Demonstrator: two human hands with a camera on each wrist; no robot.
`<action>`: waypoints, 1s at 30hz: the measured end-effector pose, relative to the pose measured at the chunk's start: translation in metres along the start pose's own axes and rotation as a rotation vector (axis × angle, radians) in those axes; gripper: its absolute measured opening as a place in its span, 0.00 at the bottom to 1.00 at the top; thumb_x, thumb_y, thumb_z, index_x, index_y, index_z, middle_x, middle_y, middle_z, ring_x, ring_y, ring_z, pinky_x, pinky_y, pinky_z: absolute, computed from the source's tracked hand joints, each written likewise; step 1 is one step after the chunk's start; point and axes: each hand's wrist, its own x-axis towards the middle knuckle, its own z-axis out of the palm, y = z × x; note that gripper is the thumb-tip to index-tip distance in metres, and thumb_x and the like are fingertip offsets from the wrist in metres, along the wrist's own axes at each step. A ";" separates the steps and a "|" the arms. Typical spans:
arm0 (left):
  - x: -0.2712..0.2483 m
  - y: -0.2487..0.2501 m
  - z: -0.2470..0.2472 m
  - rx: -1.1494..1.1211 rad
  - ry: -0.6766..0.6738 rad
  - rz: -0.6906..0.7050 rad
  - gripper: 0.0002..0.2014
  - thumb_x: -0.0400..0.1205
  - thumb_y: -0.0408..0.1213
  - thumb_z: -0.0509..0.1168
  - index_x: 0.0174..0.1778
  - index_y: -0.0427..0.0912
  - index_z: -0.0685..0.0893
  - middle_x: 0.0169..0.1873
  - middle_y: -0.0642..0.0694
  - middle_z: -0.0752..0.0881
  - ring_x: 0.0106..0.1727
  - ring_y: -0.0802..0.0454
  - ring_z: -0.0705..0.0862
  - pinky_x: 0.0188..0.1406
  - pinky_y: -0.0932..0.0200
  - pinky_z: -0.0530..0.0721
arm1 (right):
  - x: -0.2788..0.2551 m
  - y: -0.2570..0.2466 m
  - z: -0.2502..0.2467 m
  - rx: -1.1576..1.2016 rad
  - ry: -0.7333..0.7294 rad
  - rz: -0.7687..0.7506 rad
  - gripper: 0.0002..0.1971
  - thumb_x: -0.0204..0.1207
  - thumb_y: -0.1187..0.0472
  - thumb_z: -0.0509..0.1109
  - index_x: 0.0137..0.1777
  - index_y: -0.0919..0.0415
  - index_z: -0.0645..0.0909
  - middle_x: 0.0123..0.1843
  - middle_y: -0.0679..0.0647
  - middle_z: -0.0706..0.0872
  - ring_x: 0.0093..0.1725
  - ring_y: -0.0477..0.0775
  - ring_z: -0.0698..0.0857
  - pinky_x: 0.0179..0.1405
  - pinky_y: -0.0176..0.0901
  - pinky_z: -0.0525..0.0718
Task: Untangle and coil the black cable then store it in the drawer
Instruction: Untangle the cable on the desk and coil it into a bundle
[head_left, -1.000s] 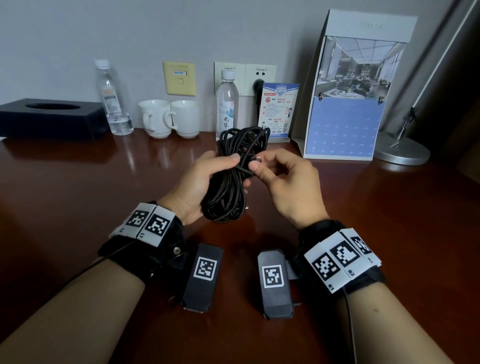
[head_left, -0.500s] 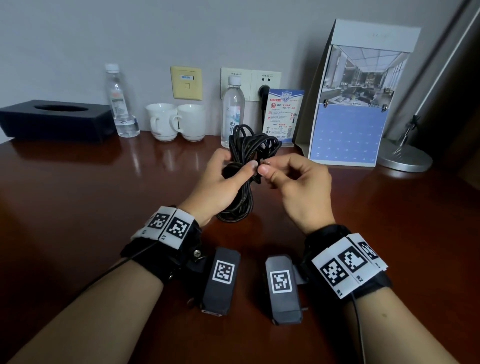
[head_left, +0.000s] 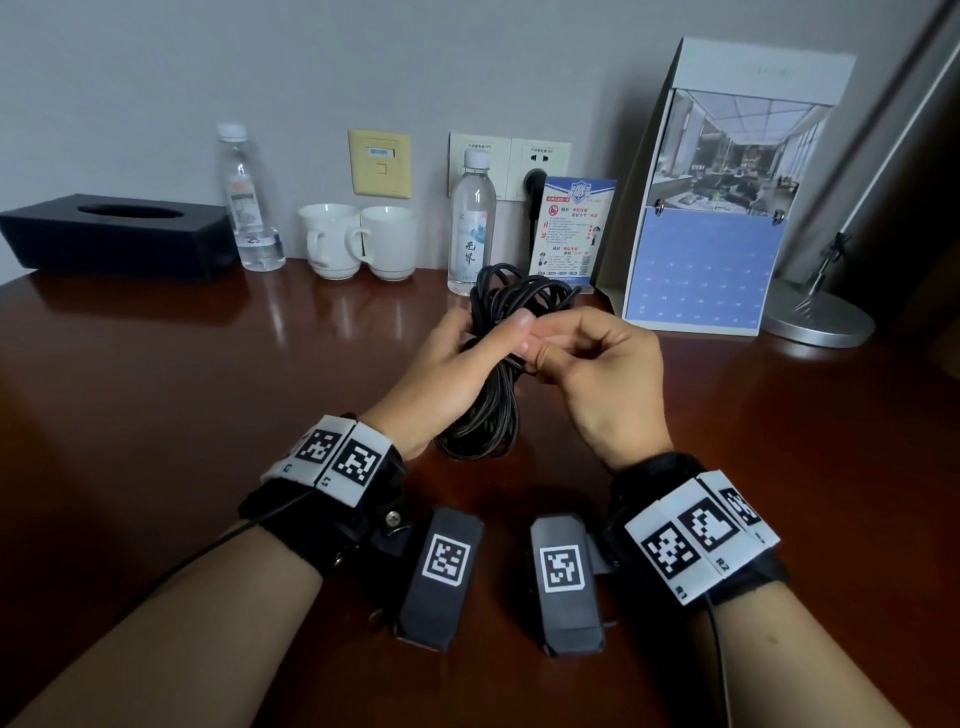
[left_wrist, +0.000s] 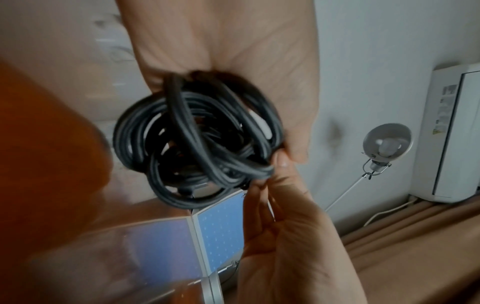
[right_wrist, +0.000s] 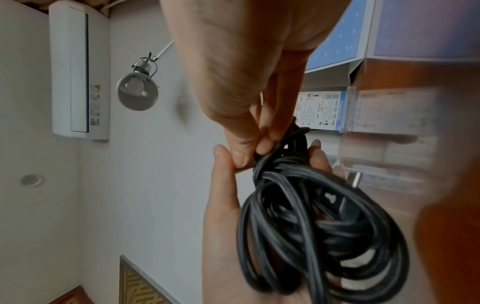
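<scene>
Item: black cable (head_left: 485, 384), coiled bundle, long axis upright above desk (head_left: 156, 389). We grip it w/ left hand (head_left: 447, 374); right hand (head_left: 597, 374) pinches a strand at bundle's right, mid-height.

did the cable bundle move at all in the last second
Yes. The black cable, gripped by the left hand, has lifted toward the labelled water bottle; its top loops now overlap the bottle's base.

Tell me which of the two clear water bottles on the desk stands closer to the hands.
The clear plastic water bottle in front of the wall socket, right of the two white ceramic mugs. The other bottle stands farther left, beside the black tissue box.
</scene>
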 end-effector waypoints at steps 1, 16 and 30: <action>0.001 0.000 0.002 0.024 0.022 0.015 0.12 0.80 0.56 0.66 0.39 0.53 0.77 0.28 0.64 0.84 0.35 0.66 0.84 0.40 0.63 0.78 | 0.000 0.001 0.001 -0.020 0.025 -0.004 0.09 0.66 0.67 0.82 0.36 0.53 0.87 0.32 0.49 0.89 0.33 0.46 0.86 0.37 0.41 0.85; 0.005 0.003 0.005 0.002 0.164 0.065 0.13 0.87 0.45 0.59 0.39 0.46 0.79 0.34 0.49 0.84 0.38 0.55 0.82 0.43 0.55 0.81 | 0.003 0.018 0.007 -0.047 -0.020 0.378 0.38 0.49 0.34 0.80 0.58 0.52 0.78 0.52 0.45 0.88 0.53 0.51 0.89 0.61 0.57 0.85; 0.005 0.003 0.004 -0.409 -0.125 -0.175 0.30 0.81 0.54 0.63 0.73 0.36 0.76 0.65 0.35 0.84 0.67 0.42 0.84 0.68 0.46 0.80 | 0.000 0.012 0.014 0.033 -0.159 0.362 0.35 0.58 0.33 0.74 0.66 0.44 0.79 0.59 0.46 0.90 0.60 0.49 0.88 0.70 0.54 0.80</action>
